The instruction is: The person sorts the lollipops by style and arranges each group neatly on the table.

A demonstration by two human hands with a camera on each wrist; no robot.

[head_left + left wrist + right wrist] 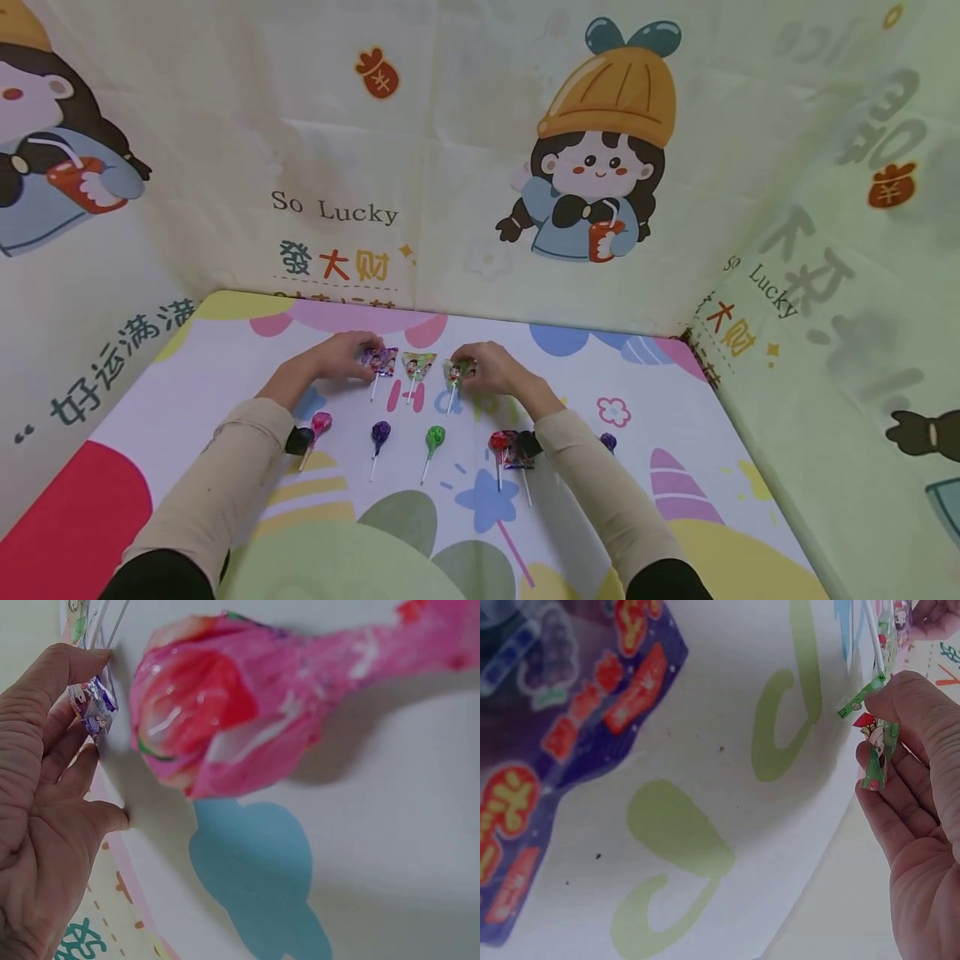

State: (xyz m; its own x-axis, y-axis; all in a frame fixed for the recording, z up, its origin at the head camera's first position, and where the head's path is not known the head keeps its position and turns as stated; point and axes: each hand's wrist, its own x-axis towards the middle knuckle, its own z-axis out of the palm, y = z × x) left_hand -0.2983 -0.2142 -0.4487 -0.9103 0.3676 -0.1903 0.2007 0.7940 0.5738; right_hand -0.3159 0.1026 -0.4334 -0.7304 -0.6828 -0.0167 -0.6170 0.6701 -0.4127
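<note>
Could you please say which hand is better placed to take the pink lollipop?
Probably the left hand: the pink lollipop lies closer to it, while the right hand is farther across, holding a green lollipop. It would first release its purple lollipop.

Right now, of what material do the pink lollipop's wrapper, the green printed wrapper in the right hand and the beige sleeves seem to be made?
Pink wrapper: likely thin, glossy plastic film, with bright highlights and gathered creases. Green printed wrapper: probably plastic film, perhaps foil; thin, bent, its sheen unclear. Beige sleeves: seemingly cloth, matte, with soft wrinkles.
</note>
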